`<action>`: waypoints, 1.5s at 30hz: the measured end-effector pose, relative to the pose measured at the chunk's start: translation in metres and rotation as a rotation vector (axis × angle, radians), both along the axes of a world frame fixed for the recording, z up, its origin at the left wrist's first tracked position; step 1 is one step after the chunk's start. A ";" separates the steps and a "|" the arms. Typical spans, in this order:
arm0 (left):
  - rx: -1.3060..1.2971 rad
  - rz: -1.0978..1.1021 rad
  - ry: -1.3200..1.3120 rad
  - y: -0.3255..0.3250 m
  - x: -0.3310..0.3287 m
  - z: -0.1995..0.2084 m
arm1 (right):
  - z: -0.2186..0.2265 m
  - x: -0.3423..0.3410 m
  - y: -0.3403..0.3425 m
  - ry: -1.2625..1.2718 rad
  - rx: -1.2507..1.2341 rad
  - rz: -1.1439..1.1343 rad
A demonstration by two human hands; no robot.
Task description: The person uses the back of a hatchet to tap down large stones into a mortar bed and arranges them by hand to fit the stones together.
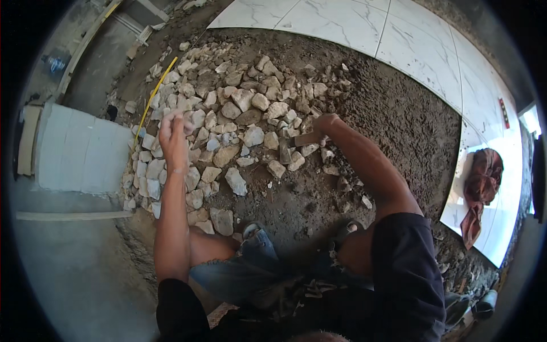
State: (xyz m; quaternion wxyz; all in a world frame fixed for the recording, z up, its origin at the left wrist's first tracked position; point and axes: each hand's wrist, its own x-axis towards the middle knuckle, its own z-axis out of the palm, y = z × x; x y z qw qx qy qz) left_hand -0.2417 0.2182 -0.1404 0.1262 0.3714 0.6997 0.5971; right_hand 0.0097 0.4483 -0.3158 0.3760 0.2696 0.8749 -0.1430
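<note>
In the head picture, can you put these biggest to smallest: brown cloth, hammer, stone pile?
1. Stone pile
2. Brown cloth
3. Hammer, though the right hand hides some of its handle

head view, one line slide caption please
Right hand gripping a hammer over broken stones, left hand nearby, white marbled tiles beyond.

Left hand (174, 126) over pale stones (225, 155), right hand (326, 123) around hammer (306, 138).

Pale stones (242, 100) cover much of the dark dirt floor (393, 119). White marbled tiles (421, 57) edge its far side.
</note>
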 end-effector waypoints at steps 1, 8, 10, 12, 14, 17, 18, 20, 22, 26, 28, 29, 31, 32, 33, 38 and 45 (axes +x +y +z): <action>-0.067 -0.007 0.019 0.002 0.008 -0.005 | -0.005 0.006 0.007 0.007 -0.008 -0.015; -0.934 -0.685 0.535 0.000 0.054 -0.078 | -0.002 -0.024 -0.003 0.109 0.002 -0.121; -1.197 -0.852 0.662 -0.002 0.082 -0.084 | 0.002 -0.028 -0.011 0.088 0.027 -0.082; -1.354 -1.146 0.930 -0.014 0.093 -0.082 | 0.004 -0.028 -0.019 0.196 0.056 -0.067; -1.337 -1.119 0.881 -0.017 0.102 -0.076 | 0.011 -0.030 -0.017 0.240 0.062 0.021; -1.274 -1.065 0.834 -0.019 0.103 -0.072 | 0.001 -0.024 -0.006 0.337 0.028 -0.019; -1.232 -1.048 0.850 -0.017 0.100 -0.073 | -0.004 -0.020 0.002 0.282 0.007 -0.050; -1.202 -1.043 0.851 -0.018 0.087 -0.092 | -0.008 -0.010 0.013 0.246 -0.016 -0.015; -1.203 -1.032 0.854 -0.029 0.065 -0.105 | 0.005 -0.012 0.005 0.276 -0.069 0.018; -1.130 -0.989 0.697 -0.035 0.053 -0.161 | 0.038 0.008 -0.008 0.290 -0.031 0.032; -0.993 -0.964 0.608 -0.035 0.050 -0.198 | 0.060 0.023 -0.022 0.279 -0.034 0.021; -0.977 -0.976 0.621 -0.036 0.050 -0.217 | 0.069 0.031 -0.034 0.284 -0.013 0.025; -0.709 -0.844 0.619 -0.037 0.052 -0.253 | 0.078 0.048 -0.061 0.245 0.062 0.006; -0.690 -0.860 0.614 -0.037 0.056 -0.261 | 0.077 0.057 -0.075 0.203 0.113 -0.015; -0.703 -0.835 0.607 -0.033 0.062 -0.269 | 0.072 0.071 -0.084 0.148 0.024 -0.046; -0.611 -0.838 0.637 -0.023 0.048 -0.290 | 0.050 0.128 -0.128 0.301 -0.089 -0.066; -0.572 -0.892 0.382 -0.004 0.029 -0.265 | -0.041 0.190 -0.192 0.826 -1.035 -1.159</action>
